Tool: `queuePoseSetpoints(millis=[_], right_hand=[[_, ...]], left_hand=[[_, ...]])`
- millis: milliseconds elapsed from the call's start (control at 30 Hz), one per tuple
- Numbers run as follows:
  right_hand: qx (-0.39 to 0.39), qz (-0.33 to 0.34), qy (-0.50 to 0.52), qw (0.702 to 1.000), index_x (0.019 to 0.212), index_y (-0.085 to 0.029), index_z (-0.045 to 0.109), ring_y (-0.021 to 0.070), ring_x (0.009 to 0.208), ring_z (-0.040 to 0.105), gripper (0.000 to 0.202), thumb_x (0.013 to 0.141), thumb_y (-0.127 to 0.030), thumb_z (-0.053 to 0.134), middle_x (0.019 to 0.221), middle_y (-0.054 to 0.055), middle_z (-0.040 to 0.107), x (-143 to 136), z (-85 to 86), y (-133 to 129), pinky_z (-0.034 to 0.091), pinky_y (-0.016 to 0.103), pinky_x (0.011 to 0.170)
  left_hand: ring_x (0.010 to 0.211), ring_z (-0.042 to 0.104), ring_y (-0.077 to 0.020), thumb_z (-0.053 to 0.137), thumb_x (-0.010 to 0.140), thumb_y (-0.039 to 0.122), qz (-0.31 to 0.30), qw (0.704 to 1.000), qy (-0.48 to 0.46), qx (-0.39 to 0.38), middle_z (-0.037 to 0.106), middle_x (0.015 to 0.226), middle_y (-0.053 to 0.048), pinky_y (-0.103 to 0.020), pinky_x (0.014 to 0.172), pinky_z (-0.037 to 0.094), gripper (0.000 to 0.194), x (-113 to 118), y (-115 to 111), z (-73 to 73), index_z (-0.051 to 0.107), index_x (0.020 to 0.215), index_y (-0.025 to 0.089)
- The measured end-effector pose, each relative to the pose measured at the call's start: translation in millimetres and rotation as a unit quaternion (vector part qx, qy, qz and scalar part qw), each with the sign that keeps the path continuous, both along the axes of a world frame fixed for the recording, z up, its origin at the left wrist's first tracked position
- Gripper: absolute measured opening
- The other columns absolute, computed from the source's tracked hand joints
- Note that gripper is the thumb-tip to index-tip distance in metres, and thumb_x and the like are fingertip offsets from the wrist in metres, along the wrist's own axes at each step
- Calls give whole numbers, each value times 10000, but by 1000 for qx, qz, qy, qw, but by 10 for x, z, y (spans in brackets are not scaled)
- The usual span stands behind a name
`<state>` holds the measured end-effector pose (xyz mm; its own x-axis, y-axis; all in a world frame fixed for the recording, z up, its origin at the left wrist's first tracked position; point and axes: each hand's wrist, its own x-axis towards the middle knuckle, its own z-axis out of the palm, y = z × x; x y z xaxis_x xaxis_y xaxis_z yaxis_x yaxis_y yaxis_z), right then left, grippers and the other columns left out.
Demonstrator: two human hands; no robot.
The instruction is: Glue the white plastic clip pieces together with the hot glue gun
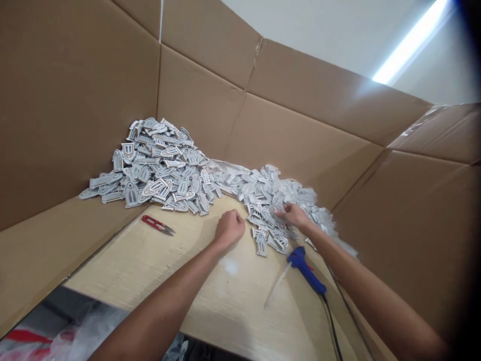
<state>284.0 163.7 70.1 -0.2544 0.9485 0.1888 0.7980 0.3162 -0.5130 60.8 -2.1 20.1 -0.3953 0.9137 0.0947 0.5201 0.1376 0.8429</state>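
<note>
My left hand (230, 228) is closed in a fist just above the bare tabletop, left of the smaller heap. Its fingers curl away from view, so anything inside them is hidden. My right hand (295, 215) reaches over a heap of shield-shaped pieces (259, 188), many in clear plastic. Its fingers are partly stretched out at the heap, and I see nothing gripped in them. In front of the hands lie loose grey-and-white shield-shaped pieces (262, 244). At the left back rises a bigger pile of similar unwrapped pieces (161, 165), some with dark stripes.
Red thread snips (158, 225) lie left of my left hand. A blue glue gun (306, 271) with a clear glue stick and black cord (330, 321) rests under my right forearm. Tall cardboard walls (300, 105) surround the wooden table (203, 306). Plastic bags (86, 331) are below its front edge.
</note>
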Motion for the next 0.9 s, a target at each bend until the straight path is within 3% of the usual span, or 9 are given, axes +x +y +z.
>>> queuePoseSetpoints(millis=[433,600,633,700,733,767,833,867,900], right_hand=[[105,-39,50,992,779,-172,701,256,831,678,296,815,-461,650,864,110,755,-53,141,-68,486,346,793],[286,-86,176,938,916,-184,603,244,948,640,283,926,-458,535,1022,144,709,-209,393,-333,493,385,898],[272,-54,189,942,933,-190,586,234,935,639,305,937,-490,533,1022,140,701,-256,455,-474,507,376,870],[81,153,144,974,897,-203,582,205,841,652,363,921,-565,584,935,102,700,-354,580,-821,535,338,775],[-77,294,77,950,918,-204,606,195,833,668,380,909,-584,618,940,88,710,-402,636,-998,544,328,769],[-227,425,-6,876,950,-202,639,194,854,685,394,883,-590,666,960,83,722,-451,682,-1150,551,320,777],[-411,606,-122,670,998,-196,696,207,880,708,486,751,-600,804,980,86,741,-552,729,-1316,555,294,759],[-439,638,-141,617,1038,-193,706,211,894,713,526,728,-601,821,1011,92,746,-610,720,-1307,557,290,760],[-418,627,-125,645,1086,-189,701,208,912,711,520,778,-602,776,1055,98,744,-673,685,-1236,557,296,778]], left_hand=[[829,656,-211,540,895,204,1,1000,-4,8,733,900,-91,-291,752,453,139,-2,4,-7,657,821,199],[844,660,-208,562,890,202,4,1000,-7,4,739,918,-97,-282,759,458,127,5,-13,33,672,828,191],[848,661,-208,565,891,201,5,1000,-9,5,739,921,-99,-281,761,460,125,5,-16,40,674,833,189],[853,663,-209,559,896,200,12,1000,-14,12,740,928,-102,-282,765,461,127,3,-20,46,674,845,187],[856,664,-210,555,899,198,17,1000,-16,14,740,930,-103,-282,768,462,129,0,-20,45,673,848,186],[858,664,-210,553,899,195,21,1000,-17,15,740,932,-104,-283,770,462,129,-4,-19,41,671,847,187],[859,664,-209,559,895,190,24,999,-21,14,739,929,-102,-280,770,461,123,-13,-16,26,667,835,191],[854,663,-207,569,892,197,22,999,-25,16,738,922,-99,-276,764,460,114,-16,-13,16,664,830,193],[847,662,-205,582,890,209,18,999,-29,19,737,916,-94,-273,755,457,102,-19,-9,6,663,828,194]])
